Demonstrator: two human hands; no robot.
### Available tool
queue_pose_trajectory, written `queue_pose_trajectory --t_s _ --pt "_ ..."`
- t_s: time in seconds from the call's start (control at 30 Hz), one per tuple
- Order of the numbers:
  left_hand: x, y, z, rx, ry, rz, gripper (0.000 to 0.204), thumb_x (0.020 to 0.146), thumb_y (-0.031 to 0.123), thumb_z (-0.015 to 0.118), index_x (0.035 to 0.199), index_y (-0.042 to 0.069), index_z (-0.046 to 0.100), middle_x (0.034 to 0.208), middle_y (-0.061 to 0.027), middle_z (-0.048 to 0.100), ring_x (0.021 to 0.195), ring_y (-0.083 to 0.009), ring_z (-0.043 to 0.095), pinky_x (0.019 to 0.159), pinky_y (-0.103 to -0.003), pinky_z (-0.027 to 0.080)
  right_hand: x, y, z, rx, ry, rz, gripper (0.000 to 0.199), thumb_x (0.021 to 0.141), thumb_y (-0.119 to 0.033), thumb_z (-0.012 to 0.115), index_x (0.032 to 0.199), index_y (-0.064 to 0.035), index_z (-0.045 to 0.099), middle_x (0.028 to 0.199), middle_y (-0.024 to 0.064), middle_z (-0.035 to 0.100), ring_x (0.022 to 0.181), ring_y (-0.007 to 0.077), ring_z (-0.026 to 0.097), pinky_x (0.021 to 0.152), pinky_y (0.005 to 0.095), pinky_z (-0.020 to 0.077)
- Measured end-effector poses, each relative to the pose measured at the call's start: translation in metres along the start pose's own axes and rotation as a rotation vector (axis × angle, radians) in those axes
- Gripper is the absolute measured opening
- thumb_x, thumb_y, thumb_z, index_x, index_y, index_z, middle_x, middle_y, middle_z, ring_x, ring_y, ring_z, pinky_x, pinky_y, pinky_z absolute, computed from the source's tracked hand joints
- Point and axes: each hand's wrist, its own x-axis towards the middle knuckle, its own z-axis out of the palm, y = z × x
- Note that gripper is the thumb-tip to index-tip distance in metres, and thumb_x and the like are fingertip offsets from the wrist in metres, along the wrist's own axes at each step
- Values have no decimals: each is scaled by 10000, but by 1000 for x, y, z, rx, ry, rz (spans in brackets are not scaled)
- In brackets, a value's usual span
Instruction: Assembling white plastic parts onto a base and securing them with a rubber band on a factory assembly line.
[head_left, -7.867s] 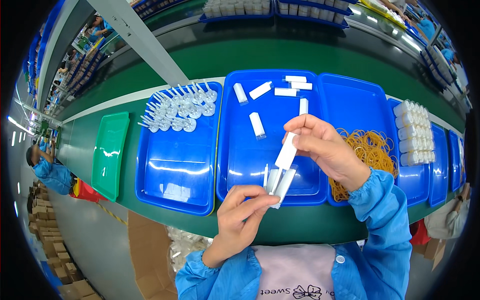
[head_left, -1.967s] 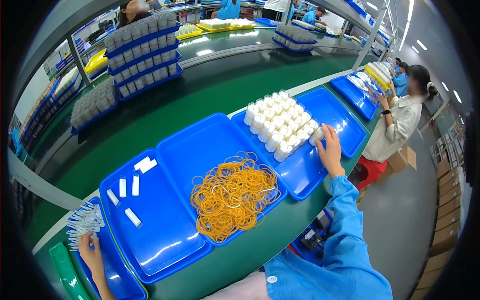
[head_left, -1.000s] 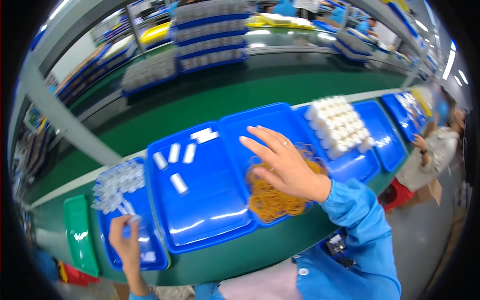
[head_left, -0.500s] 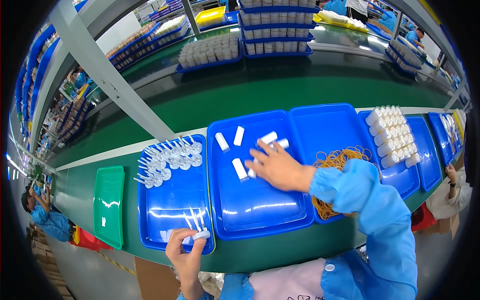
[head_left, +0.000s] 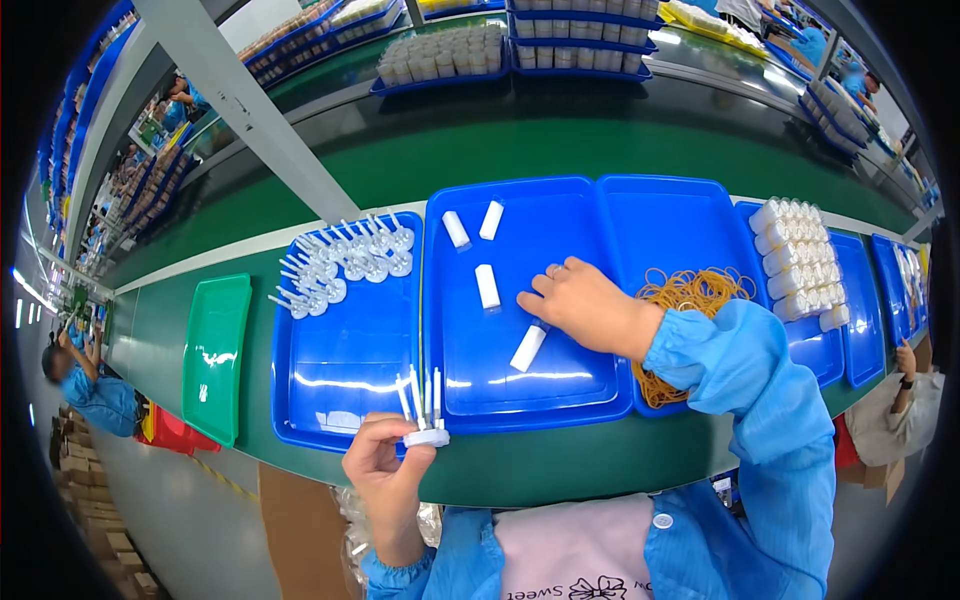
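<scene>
My left hand (head_left: 388,478) pinches the rim of a round white base (head_left: 428,438), with several thin white rods standing up from it, in front of the blue trays. Over the wide middle blue tray (head_left: 530,412), my right hand (head_left: 590,308) is bent with fingers curled down around the upper end of a white cylinder (head_left: 526,350), which slants out below the fingertips. Its thumb and palm are hidden. Three more white cylinders (head_left: 487,287) lie apart in the tray, left of that hand.
A blue tray on the left holds several clear round pieces with white stems (head_left: 345,255). Beyond it is a green tray (head_left: 215,350). Rubber bands (head_left: 700,292) heap in the tray right of centre, beside stacked white cylinders (head_left: 798,255). A slanted grey post (head_left: 250,110) rises behind.
My right hand has drawn the cylinder toward me; two others near it no longer show. My left hand has raised the base slightly, moving right. The whole view has shifted.
</scene>
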Motion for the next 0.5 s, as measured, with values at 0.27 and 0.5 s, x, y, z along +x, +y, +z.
queue_pose_trajectory --t_s 0.27,0.5 --pt "-8 -1 18 -137 -133 -92 190 762 -46 733 919 -25 628 930 -100 604 850 -153 589 768 -272 480 -1 7 -13 509 296 150 296 795 -10 596 1088 -32 632 993 162 651 854 284 663 781 335 522" --pt "-10 -3 37 -210 -290 -163 170 829 19 704 977 -21 631 987 -108 597 921 -173 587 842 -307 476 -14 -8 -68 1908 206 604 232 939 -116 579 1143 -5 578 1062 107 656 984 191 654 851 298 538"
